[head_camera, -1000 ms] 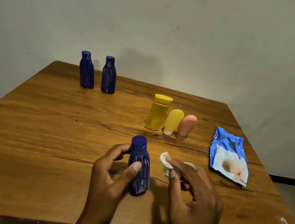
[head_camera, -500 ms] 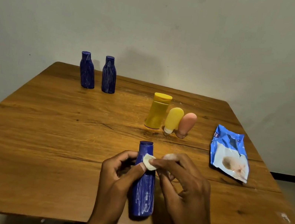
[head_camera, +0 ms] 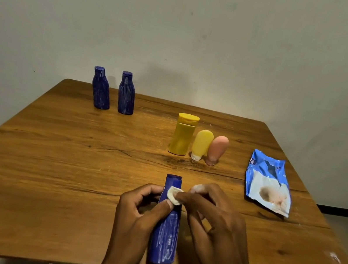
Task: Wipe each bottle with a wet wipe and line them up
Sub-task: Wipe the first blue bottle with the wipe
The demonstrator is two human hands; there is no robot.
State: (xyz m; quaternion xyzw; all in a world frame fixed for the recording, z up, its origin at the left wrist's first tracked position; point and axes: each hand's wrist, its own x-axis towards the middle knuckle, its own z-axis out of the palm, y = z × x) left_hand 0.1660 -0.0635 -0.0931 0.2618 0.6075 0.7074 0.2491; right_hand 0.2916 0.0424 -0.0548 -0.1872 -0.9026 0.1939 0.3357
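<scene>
Fingers (head_camera: pixel 182 199) pinch wipe (head_camera: pixel 173 195) | blue bottle (head_camera: pixel 165 234) lettering unreadable

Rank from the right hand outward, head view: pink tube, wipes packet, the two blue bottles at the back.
From the right hand:
1. Pink tube, ahead, standing on its cap.
2. Wipes packet, off to the right, lying flat; close to the tube's range, so this order is loose.
3. Two blue bottles at the back, far left, upright.

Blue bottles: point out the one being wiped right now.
The near blue bottle, gripped by the left hand while the right hand presses the wipe on its neck. The other two blue bottles stand untouched at the back.
</scene>
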